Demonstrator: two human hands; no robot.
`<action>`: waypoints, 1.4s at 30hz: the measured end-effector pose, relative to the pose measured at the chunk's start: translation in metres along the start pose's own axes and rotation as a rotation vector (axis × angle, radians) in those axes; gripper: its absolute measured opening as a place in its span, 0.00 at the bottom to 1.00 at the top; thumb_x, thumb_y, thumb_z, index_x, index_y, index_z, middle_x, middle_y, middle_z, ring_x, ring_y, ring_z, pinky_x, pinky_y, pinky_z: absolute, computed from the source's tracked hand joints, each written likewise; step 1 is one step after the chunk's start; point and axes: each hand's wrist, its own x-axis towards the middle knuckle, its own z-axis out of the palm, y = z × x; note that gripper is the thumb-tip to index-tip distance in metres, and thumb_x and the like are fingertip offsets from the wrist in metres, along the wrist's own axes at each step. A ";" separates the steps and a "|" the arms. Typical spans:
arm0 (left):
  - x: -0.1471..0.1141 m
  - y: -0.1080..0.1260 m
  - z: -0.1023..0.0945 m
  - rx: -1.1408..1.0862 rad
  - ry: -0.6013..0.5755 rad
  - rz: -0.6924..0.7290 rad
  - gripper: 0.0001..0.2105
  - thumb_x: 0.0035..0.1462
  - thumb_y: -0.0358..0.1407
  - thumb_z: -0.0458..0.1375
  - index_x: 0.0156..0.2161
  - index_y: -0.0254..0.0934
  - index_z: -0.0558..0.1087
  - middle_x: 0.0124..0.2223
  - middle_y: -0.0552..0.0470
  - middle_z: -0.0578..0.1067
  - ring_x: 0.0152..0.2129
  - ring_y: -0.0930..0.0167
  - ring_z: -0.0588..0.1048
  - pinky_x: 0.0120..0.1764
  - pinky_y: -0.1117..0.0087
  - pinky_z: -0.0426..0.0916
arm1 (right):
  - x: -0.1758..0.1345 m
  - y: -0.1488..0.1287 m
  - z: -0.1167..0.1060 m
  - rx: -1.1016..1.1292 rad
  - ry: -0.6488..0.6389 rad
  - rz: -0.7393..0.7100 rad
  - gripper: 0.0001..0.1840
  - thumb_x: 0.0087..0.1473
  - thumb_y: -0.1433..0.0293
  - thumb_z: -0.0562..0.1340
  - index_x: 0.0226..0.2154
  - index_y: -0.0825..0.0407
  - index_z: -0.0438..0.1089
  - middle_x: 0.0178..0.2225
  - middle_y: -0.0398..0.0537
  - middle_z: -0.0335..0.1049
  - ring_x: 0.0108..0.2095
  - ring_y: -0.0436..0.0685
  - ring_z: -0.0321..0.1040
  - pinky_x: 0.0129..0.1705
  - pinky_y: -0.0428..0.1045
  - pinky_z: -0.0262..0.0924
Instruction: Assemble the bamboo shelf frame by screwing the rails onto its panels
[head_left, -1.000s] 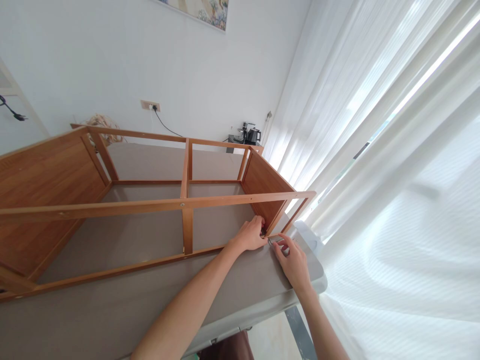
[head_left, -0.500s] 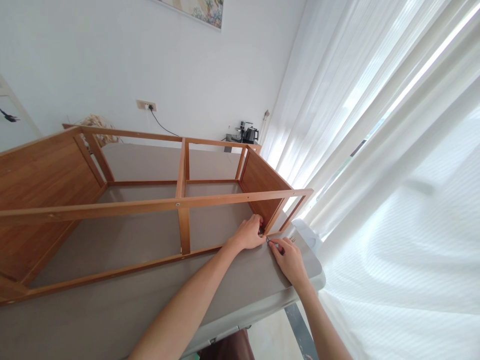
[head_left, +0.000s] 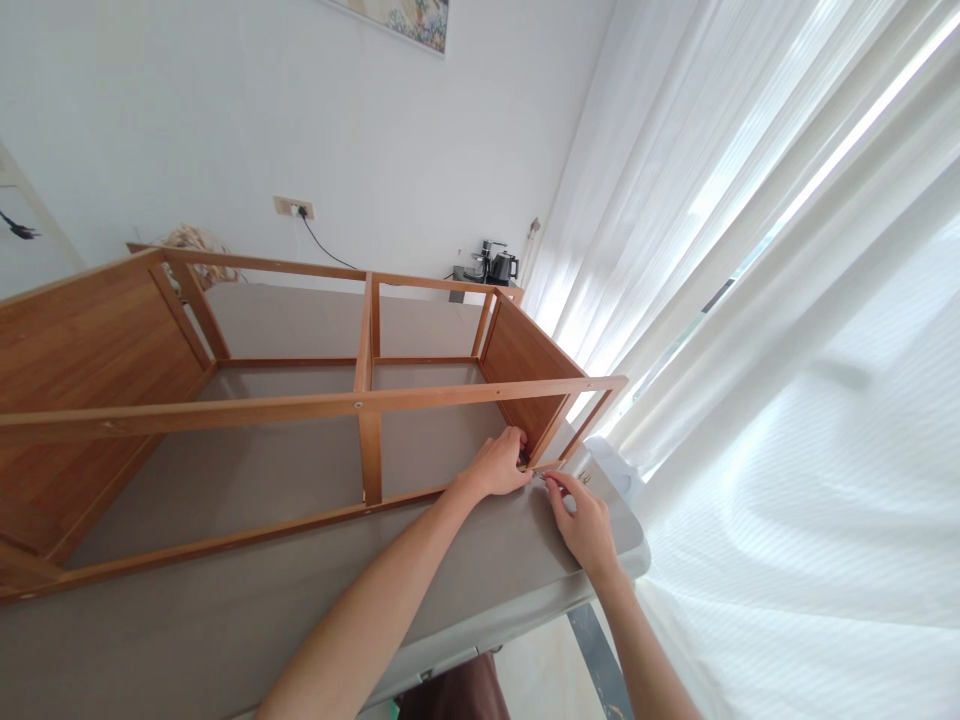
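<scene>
A long wooden frame with panelled ends and a middle upright lies on the covered table. My left hand is closed round the frame's near right corner, at the foot of the end panel; its fingertips are partly hidden inside. Just to the right, my right hand pinches a small, thin metal piece between thumb and forefinger, close to that corner. Its exact kind is too small to make out. Beyond the right fingers, several small metal parts lie on the table.
The table has a smooth grey-brown cover. White curtains hang along the right side. Behind the frame stand a dark kettle and a wall socket with a plugged-in cord.
My right hand has shifted slightly, its finger and thumb drawing a little right from the corner with the metal piece. The left hand keeps its hold, and the frame stays put.
</scene>
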 end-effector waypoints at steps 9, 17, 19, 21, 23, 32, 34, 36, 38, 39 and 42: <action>0.000 0.002 -0.001 0.034 -0.010 -0.017 0.19 0.51 0.41 0.61 0.45 0.39 0.63 0.48 0.47 0.73 0.35 0.66 0.76 0.42 0.64 0.67 | 0.001 0.007 0.003 0.021 0.020 0.109 0.16 0.63 0.57 0.56 0.48 0.47 0.65 0.38 0.45 0.78 0.34 0.55 0.74 0.35 0.48 0.66; 0.001 0.000 0.001 0.021 0.005 -0.005 0.19 0.49 0.40 0.61 0.45 0.39 0.63 0.47 0.48 0.73 0.33 0.67 0.76 0.42 0.63 0.67 | 0.003 0.013 0.004 -0.061 -0.017 -0.012 0.15 0.64 0.59 0.54 0.40 0.47 0.73 0.40 0.47 0.76 0.37 0.57 0.72 0.40 0.51 0.66; 0.001 0.000 0.000 0.018 0.007 -0.004 0.19 0.49 0.39 0.61 0.45 0.39 0.63 0.47 0.48 0.73 0.33 0.67 0.76 0.42 0.63 0.68 | 0.003 0.014 0.004 -0.065 -0.041 -0.026 0.16 0.65 0.60 0.53 0.40 0.47 0.73 0.40 0.49 0.75 0.39 0.58 0.71 0.41 0.52 0.66; 0.001 0.000 0.000 0.015 0.006 -0.007 0.19 0.49 0.39 0.61 0.45 0.39 0.63 0.47 0.47 0.73 0.35 0.66 0.76 0.41 0.64 0.68 | 0.004 0.014 0.004 -0.066 -0.072 -0.034 0.16 0.65 0.60 0.53 0.39 0.48 0.73 0.39 0.49 0.74 0.40 0.59 0.70 0.42 0.53 0.66; 0.001 0.001 -0.001 0.013 0.005 -0.010 0.18 0.49 0.39 0.61 0.45 0.39 0.63 0.46 0.47 0.73 0.35 0.65 0.76 0.40 0.65 0.68 | 0.004 0.014 0.004 -0.071 -0.085 -0.035 0.15 0.65 0.60 0.53 0.38 0.47 0.73 0.38 0.49 0.74 0.40 0.59 0.70 0.43 0.53 0.65; -0.001 0.003 -0.004 0.015 -0.002 -0.021 0.19 0.50 0.39 0.62 0.45 0.39 0.63 0.47 0.47 0.73 0.36 0.65 0.76 0.41 0.64 0.68 | 0.005 0.014 0.006 -0.073 -0.070 -0.041 0.15 0.66 0.61 0.53 0.39 0.48 0.73 0.38 0.48 0.74 0.40 0.58 0.70 0.43 0.53 0.65; -0.001 0.003 -0.004 0.011 -0.001 -0.017 0.18 0.50 0.39 0.61 0.45 0.39 0.63 0.46 0.47 0.73 0.35 0.66 0.76 0.40 0.65 0.68 | 0.005 0.014 0.006 -0.073 -0.073 -0.049 0.15 0.66 0.61 0.53 0.40 0.47 0.73 0.39 0.47 0.74 0.40 0.58 0.70 0.43 0.53 0.65; -0.001 0.003 -0.004 0.010 0.003 -0.013 0.18 0.49 0.39 0.61 0.44 0.39 0.63 0.46 0.47 0.73 0.34 0.66 0.76 0.40 0.65 0.68 | 0.005 0.014 0.005 -0.073 -0.072 -0.055 0.14 0.65 0.61 0.53 0.40 0.48 0.73 0.39 0.48 0.74 0.41 0.58 0.70 0.43 0.52 0.65; -0.001 0.003 -0.003 0.014 0.010 -0.010 0.18 0.49 0.38 0.62 0.44 0.39 0.63 0.46 0.47 0.73 0.34 0.67 0.76 0.40 0.65 0.68 | 0.005 0.013 0.005 -0.073 -0.071 -0.054 0.14 0.65 0.62 0.54 0.40 0.48 0.73 0.39 0.47 0.75 0.41 0.57 0.70 0.43 0.52 0.65; -0.001 0.003 -0.003 0.015 0.012 -0.008 0.18 0.49 0.39 0.62 0.44 0.39 0.63 0.46 0.47 0.73 0.34 0.67 0.76 0.40 0.65 0.68 | 0.005 0.013 0.005 -0.073 -0.072 -0.052 0.14 0.65 0.62 0.54 0.40 0.48 0.73 0.39 0.47 0.75 0.41 0.57 0.70 0.43 0.52 0.65; -0.001 0.003 -0.003 0.011 0.014 -0.001 0.18 0.49 0.39 0.61 0.44 0.39 0.63 0.46 0.47 0.73 0.34 0.67 0.76 0.39 0.65 0.67 | 0.005 0.013 0.004 -0.069 -0.081 -0.050 0.14 0.66 0.62 0.53 0.40 0.48 0.73 0.39 0.48 0.75 0.41 0.58 0.70 0.43 0.52 0.65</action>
